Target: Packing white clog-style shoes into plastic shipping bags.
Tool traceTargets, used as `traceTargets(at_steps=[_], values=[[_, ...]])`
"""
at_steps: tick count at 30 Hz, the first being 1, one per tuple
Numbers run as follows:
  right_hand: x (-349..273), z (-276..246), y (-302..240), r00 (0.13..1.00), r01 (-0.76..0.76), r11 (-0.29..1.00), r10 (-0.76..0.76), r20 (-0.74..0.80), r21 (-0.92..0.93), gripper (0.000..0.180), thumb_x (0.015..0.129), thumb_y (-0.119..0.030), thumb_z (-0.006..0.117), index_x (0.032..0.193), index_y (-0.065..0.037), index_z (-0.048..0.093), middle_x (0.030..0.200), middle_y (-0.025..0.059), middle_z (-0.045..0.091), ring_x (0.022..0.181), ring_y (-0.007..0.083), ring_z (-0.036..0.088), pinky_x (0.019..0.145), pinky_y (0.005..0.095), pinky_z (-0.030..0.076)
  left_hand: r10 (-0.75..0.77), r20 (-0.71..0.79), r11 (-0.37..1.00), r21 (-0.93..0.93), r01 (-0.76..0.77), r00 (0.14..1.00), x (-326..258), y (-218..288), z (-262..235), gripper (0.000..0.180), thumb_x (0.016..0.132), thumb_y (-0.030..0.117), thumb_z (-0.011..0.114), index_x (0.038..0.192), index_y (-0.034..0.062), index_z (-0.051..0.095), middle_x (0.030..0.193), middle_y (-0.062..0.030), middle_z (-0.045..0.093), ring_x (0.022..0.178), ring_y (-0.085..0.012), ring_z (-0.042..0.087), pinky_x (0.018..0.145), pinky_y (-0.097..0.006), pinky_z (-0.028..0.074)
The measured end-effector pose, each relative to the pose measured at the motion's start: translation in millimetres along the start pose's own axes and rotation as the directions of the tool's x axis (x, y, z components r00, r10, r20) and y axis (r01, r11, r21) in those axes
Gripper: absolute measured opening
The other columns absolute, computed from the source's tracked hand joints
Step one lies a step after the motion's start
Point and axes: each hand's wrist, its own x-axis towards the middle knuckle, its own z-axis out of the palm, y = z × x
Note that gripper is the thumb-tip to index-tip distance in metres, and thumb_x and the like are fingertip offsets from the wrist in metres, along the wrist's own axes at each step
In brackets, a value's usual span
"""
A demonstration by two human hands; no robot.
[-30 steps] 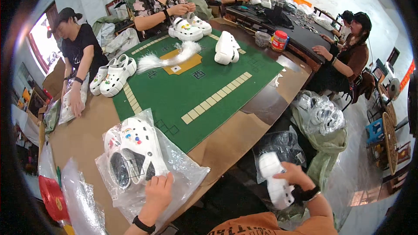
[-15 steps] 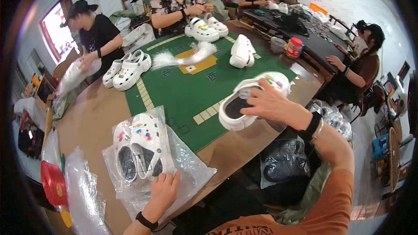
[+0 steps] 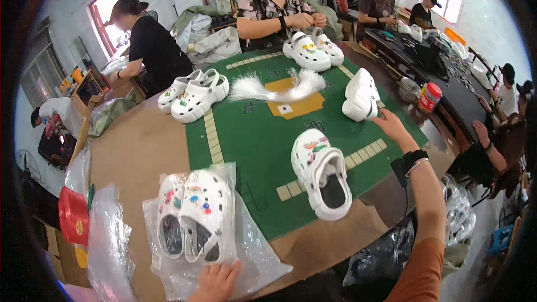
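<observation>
My left hand (image 3: 217,282) rests with fingers stretched out on a clear plastic bag (image 3: 260,263), close to the heels of a pair of white clogs (image 3: 202,198) with colourful charms. The pair lies side by side on or in the plastic; which, I cannot tell for certain. Over at the right, my right hand (image 3: 390,127) reaches with loosely extended fingers to the edge of a white clog (image 3: 361,96) tipped on its side. Whether the fingertips touch it is unclear. A single charmed white clog (image 3: 313,162) sits upright on the green mat (image 3: 251,145), its dark insole toward me.
A bundle of white strands (image 3: 279,88) lies mid-mat. Clog pairs stand at the left (image 3: 198,95) and before a person opposite (image 3: 310,53). A red-lidded jar (image 3: 429,98) is at the right. Plastic sheets (image 3: 112,240) and a red roll (image 3: 73,215) lie at the left.
My right hand has put the charmed clog down on the mat, let go, and moved away to the tipped clog. My left hand stays by the bagged pair. The whole view has shifted.
</observation>
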Motion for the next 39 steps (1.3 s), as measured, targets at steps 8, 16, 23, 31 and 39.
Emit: traceTargets(at_steps=[8,16,23,31,39], values=[[77.2,51.7,58.3,0.969,-0.211,0.871,0.246,-0.022,0.444,0.052,0.081,-0.040,0.058,0.108,0.004,0.054,0.090,0.0096,0.057,0.079,0.0166,0.051,0.070,0.0337,0.039,-0.179,0.094,0.979,-0.086,0.187,0.979,11.8,9.5,-11.9,0.044,0.070,0.004,0.051,0.114,0.0060,0.055,0.095,-0.0096,0.055,0.079,-0.0272,0.050,0.069,-0.038,0.040],[67.0,23.1,10.9,0.860,0.394,0.909,-0.314,-0.401,0.134,0.024,0.080,-0.018,0.060,0.095,0.001,0.053,0.116,0.0139,0.054,0.098,0.0289,0.054,0.085,0.0342,0.040,-0.180,0.057,0.979,-0.082,0.185,0.982,12.8,9.2,-9.2,0.045,0.069,0.004,0.051,0.113,0.0056,0.056,0.097,-0.0089,0.055,0.078,-0.0266,0.050,0.067,-0.038,0.040],[-92.7,-18.5,-16.8,0.778,0.626,0.779,-0.620,0.096,-0.045,0.022,0.069,-0.012,0.067,0.085,-0.001,0.055,0.119,0.0178,0.052,0.107,0.0338,0.050,0.090,0.0368,0.041,-0.116,-0.023,0.993,-0.007,0.116,0.993,12.5,11.6,-7.9,0.048,0.063,0.009,0.059,0.111,0.0108,0.055,0.084,-0.0047,0.049,0.072,-0.0224,0.046,0.065,-0.037,0.037],[-169.9,-4.8,-77.6,0.831,0.532,0.845,-0.534,0.158,0.057,0.031,0.073,-0.011,0.065,0.102,-0.003,0.057,0.103,0.0145,0.058,0.098,0.0324,0.053,0.086,0.0379,0.041,-0.370,-0.132,0.924,0.050,0.379,0.919,-35.7,-19.8,12.5,0.061,0.068,0.008,0.059,0.125,0.0230,0.044,0.131,-0.0236,0.030,0.124,-0.0463,0.023,0.096,-0.065,0.017],[-260.5,79.4,-99.7,0.695,0.006,0.741,-0.486,0.530,0.671,0.027,0.084,-0.004,0.053,0.110,0.001,0.050,0.102,0.0141,0.058,0.090,0.0213,0.058,0.081,0.0319,0.048,-0.230,-0.351,0.928,0.202,0.313,0.908,-29.8,-28.5,18.8,0.047,0.077,0.022,0.054,0.124,0.0286,0.047,0.126,-0.0117,0.045,0.111,-0.0314,0.047,0.092,-0.054,0.028]])
